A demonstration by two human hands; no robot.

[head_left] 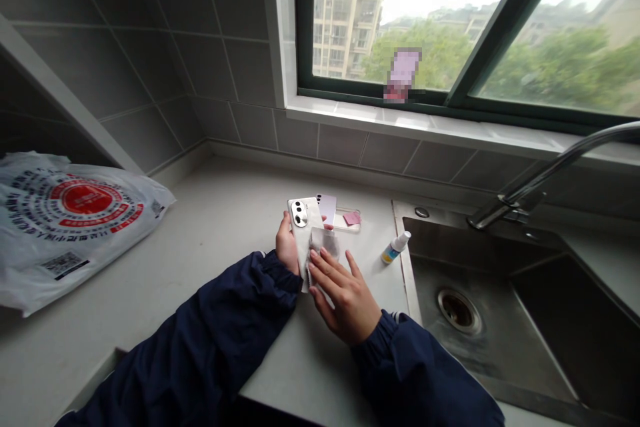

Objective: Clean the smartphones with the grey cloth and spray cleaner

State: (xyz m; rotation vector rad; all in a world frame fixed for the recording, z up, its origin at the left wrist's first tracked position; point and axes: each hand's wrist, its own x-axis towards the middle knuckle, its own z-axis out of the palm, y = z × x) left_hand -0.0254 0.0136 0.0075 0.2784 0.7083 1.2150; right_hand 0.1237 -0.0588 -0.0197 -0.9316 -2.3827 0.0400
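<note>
My left hand (287, 245) grips a white smartphone (302, 235) by its edges, its back and round camera module facing up. Against the lower part of the phone's back lies a thin grey cloth (325, 242). My right hand (345, 297) presses that cloth down with fingers stretched out and slightly spread. Behind the held phone, a second, lilac phone (327, 209) lies on the counter, partly hidden. Beside it rests a clear phone case (357, 228) with a small pink piece (352, 218) on it. A small spray bottle (395, 247) with a white cap stands right of my right hand.
A steel sink (487, 340) with a curved faucet (560, 170) takes up the right side. At the left, a white plastic bag (30, 240) with red print sits on the pale counter (210, 213). A tiled wall and window ledge (360, 117) bound the back.
</note>
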